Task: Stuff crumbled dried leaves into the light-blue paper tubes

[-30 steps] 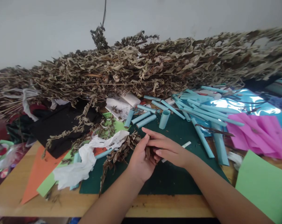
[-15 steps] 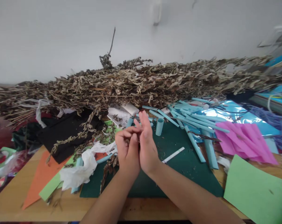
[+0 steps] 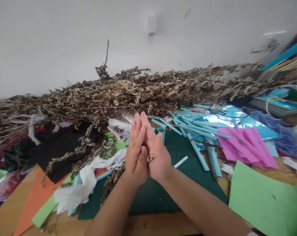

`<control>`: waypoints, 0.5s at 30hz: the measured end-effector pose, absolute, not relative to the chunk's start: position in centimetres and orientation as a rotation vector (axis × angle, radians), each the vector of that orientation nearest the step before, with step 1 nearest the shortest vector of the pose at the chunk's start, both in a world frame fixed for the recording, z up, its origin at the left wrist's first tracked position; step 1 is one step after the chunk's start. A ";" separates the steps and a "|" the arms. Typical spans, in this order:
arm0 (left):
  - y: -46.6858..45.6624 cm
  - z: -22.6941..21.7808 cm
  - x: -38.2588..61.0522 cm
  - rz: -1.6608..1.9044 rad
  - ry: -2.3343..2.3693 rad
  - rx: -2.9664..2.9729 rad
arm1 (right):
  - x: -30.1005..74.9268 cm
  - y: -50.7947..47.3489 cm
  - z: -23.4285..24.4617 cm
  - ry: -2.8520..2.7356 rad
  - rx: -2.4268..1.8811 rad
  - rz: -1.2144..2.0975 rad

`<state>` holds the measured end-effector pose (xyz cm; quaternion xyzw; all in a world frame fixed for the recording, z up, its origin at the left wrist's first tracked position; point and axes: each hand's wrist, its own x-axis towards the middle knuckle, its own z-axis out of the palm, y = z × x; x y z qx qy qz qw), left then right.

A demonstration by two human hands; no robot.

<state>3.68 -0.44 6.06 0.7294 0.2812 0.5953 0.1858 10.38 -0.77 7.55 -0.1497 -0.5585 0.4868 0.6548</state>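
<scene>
pale wall (image 3: 64, 39), dried plants (image 3: 138, 91), wooden table (image 3: 10, 203); left hand (image 3: 135, 155), right hand (image 3: 159, 155), grip pressed together on dried leaf (image 3: 150, 159)

Palms hidden, left hand (image 3: 135, 155) against right hand (image 3: 159, 155); leaf bits (image 3: 149, 159) between them mostly covered, amount unclear. Upright blue tube (image 3: 161, 131) partly behind right hand. Dried plants (image 3: 128, 95) cut off at left edge.

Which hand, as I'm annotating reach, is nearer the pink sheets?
Right. The right hand is left of the pink sheets, apart from them; the left hand is farther left, beyond the right.
</scene>
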 end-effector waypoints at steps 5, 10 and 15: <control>-1.9 5.3 5.1 1.614 0.893 1.563 | 11.1 0.6 7.1 -1.352 -0.434 0.876; -1.9 5.2 5.8 1.546 0.887 1.083 | 11.5 1.6 4.0 -1.708 -0.579 0.606; -0.6 4.5 4.5 1.523 1.039 1.335 | 11.3 -0.5 4.2 -1.738 -0.596 0.781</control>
